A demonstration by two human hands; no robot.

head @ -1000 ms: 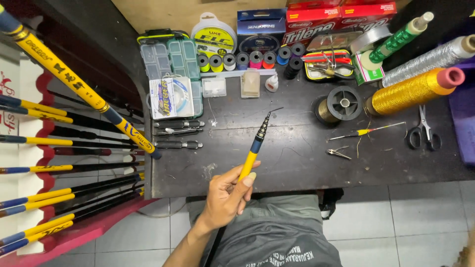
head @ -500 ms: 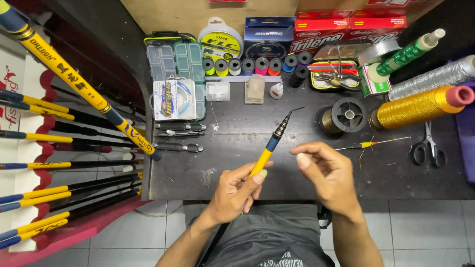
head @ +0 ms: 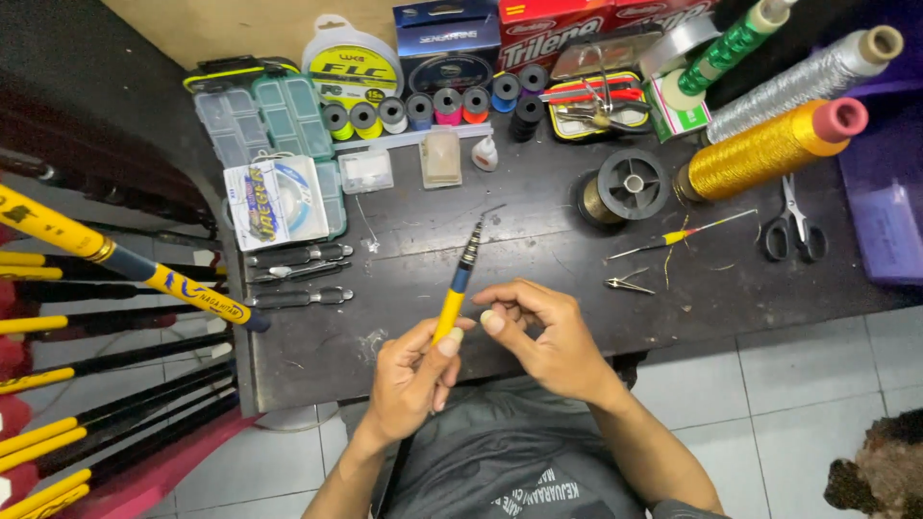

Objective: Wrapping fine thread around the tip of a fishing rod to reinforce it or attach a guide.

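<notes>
The left hand [head: 411,377] pinches the yellow butt of a rod [head: 460,279] low at centre frame, fingers wrapped and thumb pressed on it; the rod's long axis slants up and slightly right, dark tip toward the spools [head: 433,104] at the top; the right hand [head: 543,332] hovers just beside it, fingers loosely curled, holding nothing visible; bare surface [head: 538,240] lies beyond the tip; scissors [head: 793,223] sit far right.

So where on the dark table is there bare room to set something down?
Bare patches: between the black tools and the left hand, and the front right, below the small tweezers and scissors. The back edge is crowded: thread spools, tackle box, gold thread cone.
</notes>
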